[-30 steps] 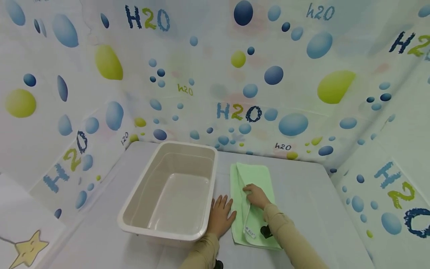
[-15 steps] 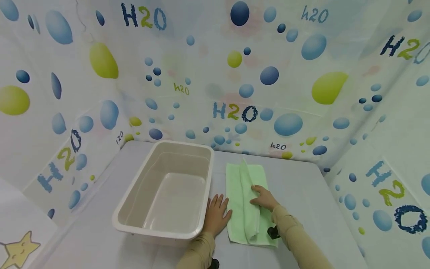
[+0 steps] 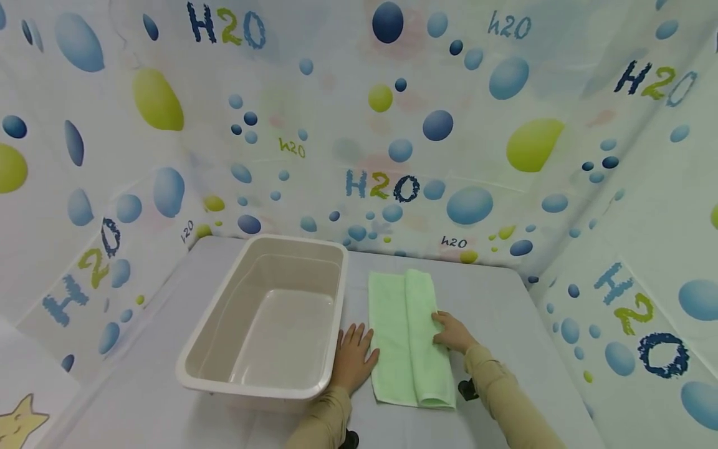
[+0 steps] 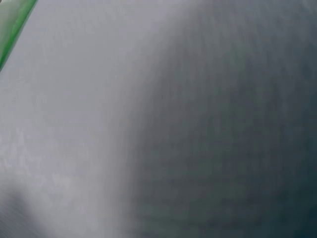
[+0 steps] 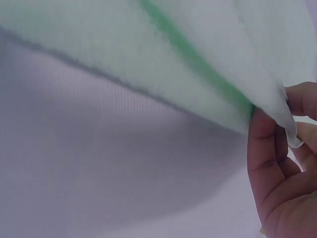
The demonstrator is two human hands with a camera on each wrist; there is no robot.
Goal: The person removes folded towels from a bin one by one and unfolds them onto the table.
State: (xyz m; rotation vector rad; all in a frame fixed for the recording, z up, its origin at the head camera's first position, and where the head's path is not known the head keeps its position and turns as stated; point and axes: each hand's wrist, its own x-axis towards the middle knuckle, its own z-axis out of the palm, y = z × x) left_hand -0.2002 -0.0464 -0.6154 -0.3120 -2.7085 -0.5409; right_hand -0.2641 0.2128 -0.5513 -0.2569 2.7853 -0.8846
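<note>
A pale green towel (image 3: 389, 337) lies on the white-covered table, its right part folded over into a raised flap. My right hand (image 3: 453, 333) pinches the towel's right edge. In the right wrist view, the thumb and fingers of that hand (image 5: 285, 173) grip the edge of the towel (image 5: 114, 49), which lifts a little off the table. Flat on the table, with fingers spread, my left hand (image 3: 353, 358) rests between the towel and a beige plastic basin (image 3: 291, 337). Only a corner of the towel (image 4: 12, 22) shows in the left wrist view; the left hand is not visible there.
The deep basin stands close to the left hand and forearm. White table cover (image 3: 499, 312) extends to the right of the towel. Walls of fabric printed with blue and green bubbles (image 3: 470, 206) and H2O lettering enclose the back and sides.
My right hand has moved right, drawing the towel's upper layer over from the middle to the right edge. A white label seen earlier is now covered. The left hand stays on the table.
</note>
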